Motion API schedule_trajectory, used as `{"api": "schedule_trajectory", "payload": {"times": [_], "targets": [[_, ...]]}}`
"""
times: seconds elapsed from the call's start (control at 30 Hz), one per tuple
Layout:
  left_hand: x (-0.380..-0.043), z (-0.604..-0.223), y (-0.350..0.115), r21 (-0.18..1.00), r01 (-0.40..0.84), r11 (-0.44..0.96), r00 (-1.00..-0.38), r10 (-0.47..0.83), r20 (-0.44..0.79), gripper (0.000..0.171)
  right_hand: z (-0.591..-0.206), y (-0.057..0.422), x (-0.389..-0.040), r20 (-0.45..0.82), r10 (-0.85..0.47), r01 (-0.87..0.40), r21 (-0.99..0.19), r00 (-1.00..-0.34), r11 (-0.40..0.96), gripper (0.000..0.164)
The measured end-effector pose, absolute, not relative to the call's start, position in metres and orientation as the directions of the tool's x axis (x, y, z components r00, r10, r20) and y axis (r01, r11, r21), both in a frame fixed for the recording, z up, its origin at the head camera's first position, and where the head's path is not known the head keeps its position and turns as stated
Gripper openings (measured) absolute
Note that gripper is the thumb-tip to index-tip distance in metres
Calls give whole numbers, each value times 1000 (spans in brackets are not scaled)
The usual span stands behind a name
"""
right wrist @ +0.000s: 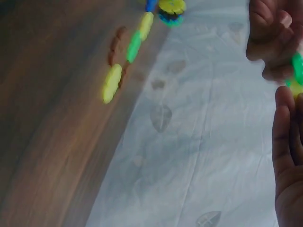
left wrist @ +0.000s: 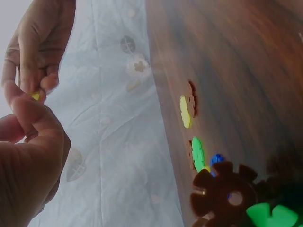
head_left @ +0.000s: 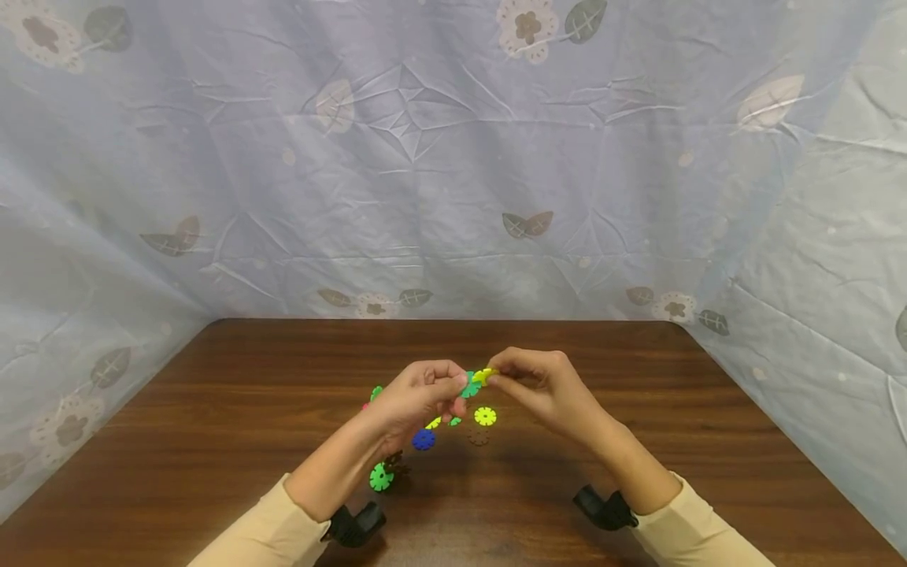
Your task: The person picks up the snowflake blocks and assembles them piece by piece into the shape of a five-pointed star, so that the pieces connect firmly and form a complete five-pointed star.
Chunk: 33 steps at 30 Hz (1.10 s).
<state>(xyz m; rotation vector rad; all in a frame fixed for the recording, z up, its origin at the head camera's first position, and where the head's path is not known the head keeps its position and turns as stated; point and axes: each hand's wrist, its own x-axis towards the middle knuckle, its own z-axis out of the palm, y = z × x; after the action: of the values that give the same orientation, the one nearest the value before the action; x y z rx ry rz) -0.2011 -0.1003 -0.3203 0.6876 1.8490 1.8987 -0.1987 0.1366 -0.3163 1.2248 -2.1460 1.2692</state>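
The left hand (head_left: 421, 402) pinches a teal-green disc (head_left: 468, 388) between thumb and fingers. The right hand (head_left: 546, 386) pinches a yellow disc (head_left: 484, 376) between thumb and index finger. Both discs are raised above the table (head_left: 567, 472), between the hands. Their edges meet and overlap; whether the slots are engaged cannot be told.

The discs are thin, smooth and round, with notches cut around the rim; several show a central hole. The table has a dark brown wood-grain surface with a dull sheen.

A second yellow disc (head_left: 485, 416) lies on the table beneath the hands, with a brown disc (head_left: 479, 438) just beside it on the near side. The brown disc blends with the wood. A blue disc (head_left: 423, 439) lies to the left. Near the left wrist, a bright green disc (head_left: 380, 477) sits beside a tilted dark brown disc (left wrist: 222, 195).

The left hand partly hides a yellow piece (head_left: 433, 423) and a far green piece (head_left: 376, 392). Black mounts (head_left: 604, 508) sit at both wrists, beside cream sleeves (head_left: 697, 524). Creased pale fabric (head_left: 453, 181) with leaf and flower prints stands behind the table.
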Motion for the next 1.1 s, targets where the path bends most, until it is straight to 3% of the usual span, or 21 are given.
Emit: {"api": "schedule_trajectory", "payload": {"times": [0.23,0.33,0.43,0.57,0.7,0.9,1.1], "targets": [[-203,-315,-101,999,38,-35,-837,546,51,17,-314,131,-202,660,-432,-788,-538,-615,299,9],[-206,-313,-107,999,6,-36,-858,512,24,18,-318,132,-209,611,-432,-745,-590,-664,311,11],[-209,-311,-114,999,-9,-52,-889,457,15,17,-325,131,-215,515,-474,-697,-587,-714,412,10],[-212,-310,-117,999,21,-37,-902,430,35,17,-337,125,-220,258,-586,-631,-460,-768,624,8],[-213,-312,-115,998,57,26,-883,468,38,18,-344,117,-217,54,-614,-594,-336,-787,731,12],[-213,-316,-113,994,76,78,-878,477,30,19,-345,107,-209,17,-640,-630,-198,-768,751,26],[-212,-318,-112,991,88,100,-871,491,28,19,-346,105,-208,-7,-625,-612,-194,-781,767,28]]}}
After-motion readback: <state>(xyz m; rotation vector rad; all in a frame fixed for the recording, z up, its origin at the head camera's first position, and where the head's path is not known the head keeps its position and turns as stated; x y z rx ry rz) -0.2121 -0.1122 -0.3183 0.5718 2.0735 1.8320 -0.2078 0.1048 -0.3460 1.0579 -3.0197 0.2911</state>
